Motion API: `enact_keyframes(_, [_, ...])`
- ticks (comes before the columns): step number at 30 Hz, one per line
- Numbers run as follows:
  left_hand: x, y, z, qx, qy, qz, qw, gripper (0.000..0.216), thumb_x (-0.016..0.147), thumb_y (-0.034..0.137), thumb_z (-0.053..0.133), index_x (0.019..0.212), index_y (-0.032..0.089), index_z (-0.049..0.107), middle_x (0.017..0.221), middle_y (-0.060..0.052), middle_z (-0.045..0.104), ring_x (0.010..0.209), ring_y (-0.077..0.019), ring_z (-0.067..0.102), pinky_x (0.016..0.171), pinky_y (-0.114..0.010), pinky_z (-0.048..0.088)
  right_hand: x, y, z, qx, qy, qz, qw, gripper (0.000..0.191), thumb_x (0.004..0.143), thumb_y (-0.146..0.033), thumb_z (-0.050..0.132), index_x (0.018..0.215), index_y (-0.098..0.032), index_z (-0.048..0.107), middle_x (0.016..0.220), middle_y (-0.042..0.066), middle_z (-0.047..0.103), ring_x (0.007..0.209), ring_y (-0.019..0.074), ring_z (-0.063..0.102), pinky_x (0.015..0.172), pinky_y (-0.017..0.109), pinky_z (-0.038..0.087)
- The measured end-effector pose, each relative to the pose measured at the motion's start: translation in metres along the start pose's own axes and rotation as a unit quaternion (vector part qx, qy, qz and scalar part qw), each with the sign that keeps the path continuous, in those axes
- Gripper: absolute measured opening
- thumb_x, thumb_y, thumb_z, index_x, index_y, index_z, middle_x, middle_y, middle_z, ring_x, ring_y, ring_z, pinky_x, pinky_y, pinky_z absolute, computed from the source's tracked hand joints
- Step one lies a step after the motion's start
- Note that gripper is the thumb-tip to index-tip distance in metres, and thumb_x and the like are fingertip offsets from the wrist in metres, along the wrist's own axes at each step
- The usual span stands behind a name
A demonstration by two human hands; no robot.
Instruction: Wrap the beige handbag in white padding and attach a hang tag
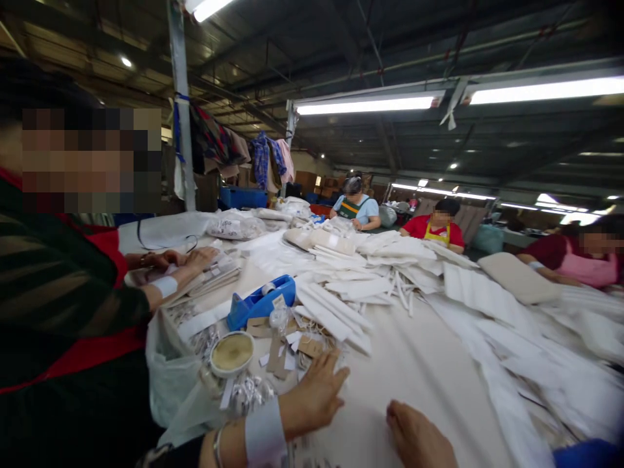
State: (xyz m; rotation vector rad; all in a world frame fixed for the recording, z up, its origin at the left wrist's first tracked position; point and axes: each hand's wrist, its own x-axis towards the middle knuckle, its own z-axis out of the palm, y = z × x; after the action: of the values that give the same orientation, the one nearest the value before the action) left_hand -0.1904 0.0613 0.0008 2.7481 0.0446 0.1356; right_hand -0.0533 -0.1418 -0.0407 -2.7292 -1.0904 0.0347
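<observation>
My left hand (314,393) lies on the cream-covered table (429,370) with its fingers spread and pointing right, just below a scatter of brown and white paper tags (292,344); it holds nothing. My right hand (419,439) rests at the bottom edge of the view, its back toward me and its fingers hidden. Neither hand touches the white fabric pieces (336,309) piled further up the table.
A blue tape dispenser (260,302) and a round tub of paste (232,353) stand left of my hand, with clear plastic bags (170,370) beside them. A person in a dark striped top (63,312) works close at my left. Several more workers sit at the far side.
</observation>
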Motion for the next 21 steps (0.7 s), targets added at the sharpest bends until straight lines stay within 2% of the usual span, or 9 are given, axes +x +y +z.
enact_keyframes(2, [0.025,-0.013,-0.012,0.051,-0.004,-0.020,0.998,0.068,0.078,0.013,0.056,0.143,0.015,0.035,0.158,-0.020,0.016,0.146,-0.0341,0.016,0.117,-0.049,0.022,0.025,-0.002,-0.003,-0.014,0.043,0.058,0.997,0.028,0.097,-0.024,0.034,0.084,-0.024,0.060,0.087,0.003,0.070,0.079,0.0201,0.067,0.059,0.027,0.038])
enact_keyframes(4, [0.057,-0.025,-0.016,0.107,-0.010,-0.020,0.994,0.081,0.072,0.005,0.054,0.147,0.013,0.026,0.159,-0.021,0.012,0.147,-0.0334,0.011,0.118,-0.050,0.019,0.045,-0.002,0.001,-0.007,0.089,0.084,0.992,0.028,0.098,-0.023,0.031,0.088,-0.023,0.058,0.091,0.003,0.069,0.077,0.0178,0.066,0.058,0.026,0.034])
enact_keyframes(7, [0.104,-0.037,-0.013,0.177,-0.019,0.016,0.984,0.102,0.062,0.002,0.059,0.152,0.013,0.012,0.159,-0.023,0.003,0.147,-0.0371,0.001,0.118,-0.054,0.013,0.064,0.005,0.015,0.021,0.133,0.082,0.988,0.024,0.098,-0.021,0.033,0.094,-0.022,0.057,0.094,0.001,0.068,0.076,0.0155,0.065,0.058,0.026,0.032])
enact_keyframes(10, [0.141,-0.042,-0.009,0.221,-0.025,0.061,0.973,0.113,0.057,0.006,0.066,0.153,0.018,0.007,0.159,-0.023,0.001,0.145,-0.0432,0.000,0.116,-0.057,0.012,0.067,0.015,0.027,0.051,0.155,0.056,0.985,0.022,0.098,-0.022,0.037,0.092,-0.022,0.058,0.089,0.000,0.068,0.077,0.0152,0.064,0.059,0.025,0.033])
enact_keyframes(13, [0.164,-0.043,-0.008,0.245,-0.032,0.084,0.965,0.106,0.060,0.012,0.068,0.151,0.024,0.017,0.158,-0.021,0.012,0.144,-0.0457,0.008,0.113,-0.059,0.013,0.066,0.018,0.028,0.073,0.161,0.056,0.983,0.022,0.098,-0.021,0.037,0.092,-0.022,0.058,0.088,0.000,0.067,0.076,0.0146,0.065,0.058,0.024,0.034])
enact_keyframes(16, [0.178,-0.041,-0.010,0.259,-0.047,0.080,0.961,0.096,0.063,0.015,0.069,0.149,0.024,0.026,0.153,-0.022,0.024,0.139,-0.0469,0.023,0.110,-0.062,0.016,0.066,0.019,0.025,0.083,0.155,0.051,0.983,0.022,0.098,-0.019,0.036,0.094,-0.022,0.058,0.090,0.000,0.067,0.077,0.0141,0.065,0.058,0.023,0.035])
enact_keyframes(21, [0.191,-0.033,-0.014,0.260,-0.029,0.054,0.964,0.077,0.073,0.009,0.059,0.144,0.023,0.035,0.136,-0.020,0.048,0.128,-0.0407,0.040,0.101,-0.062,0.030,0.069,0.021,0.026,0.096,0.137,0.062,0.984,0.020,0.098,-0.021,0.037,0.096,-0.023,0.057,0.094,-0.001,0.067,0.078,0.0146,0.065,0.057,0.024,0.035])
